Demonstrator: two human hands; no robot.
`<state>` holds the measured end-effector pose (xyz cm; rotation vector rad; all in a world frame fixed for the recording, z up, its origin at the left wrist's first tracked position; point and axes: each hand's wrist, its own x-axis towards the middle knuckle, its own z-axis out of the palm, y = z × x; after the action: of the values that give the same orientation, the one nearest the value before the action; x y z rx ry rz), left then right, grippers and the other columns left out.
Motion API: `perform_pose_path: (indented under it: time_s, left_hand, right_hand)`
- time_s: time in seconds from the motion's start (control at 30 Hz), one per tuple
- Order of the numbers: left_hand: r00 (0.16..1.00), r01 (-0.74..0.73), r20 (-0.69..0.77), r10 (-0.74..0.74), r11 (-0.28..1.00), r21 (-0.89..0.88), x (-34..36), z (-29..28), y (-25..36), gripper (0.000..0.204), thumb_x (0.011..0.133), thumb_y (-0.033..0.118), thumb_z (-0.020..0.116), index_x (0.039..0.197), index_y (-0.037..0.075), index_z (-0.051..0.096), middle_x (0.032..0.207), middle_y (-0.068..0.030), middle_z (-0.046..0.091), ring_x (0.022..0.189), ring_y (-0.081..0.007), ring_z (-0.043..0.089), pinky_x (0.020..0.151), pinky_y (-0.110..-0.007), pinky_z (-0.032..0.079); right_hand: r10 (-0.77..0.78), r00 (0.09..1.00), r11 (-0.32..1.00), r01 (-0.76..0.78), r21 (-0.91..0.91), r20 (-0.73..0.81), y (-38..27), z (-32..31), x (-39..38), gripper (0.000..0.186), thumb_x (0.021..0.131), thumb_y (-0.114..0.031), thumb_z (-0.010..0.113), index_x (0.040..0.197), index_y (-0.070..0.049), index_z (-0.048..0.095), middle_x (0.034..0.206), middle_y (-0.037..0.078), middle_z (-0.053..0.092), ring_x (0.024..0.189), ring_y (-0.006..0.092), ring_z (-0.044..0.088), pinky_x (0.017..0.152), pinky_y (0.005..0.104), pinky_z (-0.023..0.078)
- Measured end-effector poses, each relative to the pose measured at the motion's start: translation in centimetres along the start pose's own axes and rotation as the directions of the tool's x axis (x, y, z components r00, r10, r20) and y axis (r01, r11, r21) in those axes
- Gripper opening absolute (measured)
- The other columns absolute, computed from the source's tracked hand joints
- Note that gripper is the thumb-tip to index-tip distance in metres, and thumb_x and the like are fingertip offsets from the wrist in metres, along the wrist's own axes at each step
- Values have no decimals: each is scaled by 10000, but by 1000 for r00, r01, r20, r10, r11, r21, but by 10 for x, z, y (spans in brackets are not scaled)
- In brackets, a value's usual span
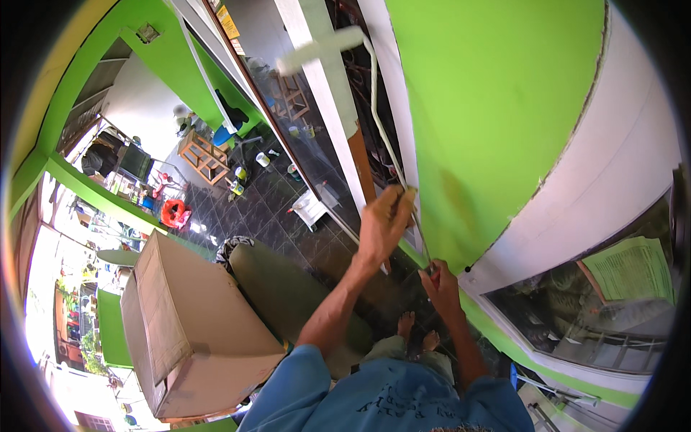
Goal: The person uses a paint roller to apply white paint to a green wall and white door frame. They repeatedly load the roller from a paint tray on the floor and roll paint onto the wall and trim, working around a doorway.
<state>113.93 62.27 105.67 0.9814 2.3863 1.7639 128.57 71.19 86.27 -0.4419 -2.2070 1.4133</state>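
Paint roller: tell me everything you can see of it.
The paint roller has a pale off-white sleeve on a bent, pale rod frame that looks metal. The sleeve sits tilted, right end higher, in front of a white-and-brown upright; whether they touch is unclear. The left hand grips it below the bends, the right hand lower down. Fingers partly hide the lower part.

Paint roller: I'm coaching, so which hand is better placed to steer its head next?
Probably the left hand: it grips the paint roller farther up, nearer its head; the right hand sits lower.
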Motion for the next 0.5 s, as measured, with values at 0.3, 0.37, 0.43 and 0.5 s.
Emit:
perform_pose_path:
  time_s: [0.3,0.37,0.43,0.5]
  left_hand:
    - [997,63,-35,-64,998,-25,-20,15,-18,228,993,163,601,908,-47,626,686,-92,652,598,-117,650,533,-278,486]
    - [988,155,16,-155,988,-2,-35,23,-31,235,992,167,605,892,-45,622,685,-104,652,592,-131,658,534,-286,483]
    - [978,202,54,-202,979,-5,-53,33,-53,256,1014,202,573,954,-39,638,675,-93,672,562,-100,620,497,-287,451]
    - [969,239,62,-241,970,33,-66,43,-64,257,1011,211,578,948,-30,637,677,-99,673,570,-97,627,501,-293,456]
  right_hand:
    - [-65,998,998,66,-22,22,33,5,-16,395,883,-238,759,1165,-34,572,777,122,605,664,264,608,613,367,494]
    - [-7,998,999,9,-36,59,52,3,-33,390,890,-244,751,1166,-35,573,781,121,605,669,269,609,618,370,496]
    - [85,990,995,-79,-61,110,65,-1,-50,385,893,-247,746,1165,-37,570,790,123,606,666,279,607,618,378,497]
    - [125,983,990,-114,-82,134,79,-5,-64,382,896,-247,742,1165,-40,567,794,125,606,666,286,608,619,383,498]
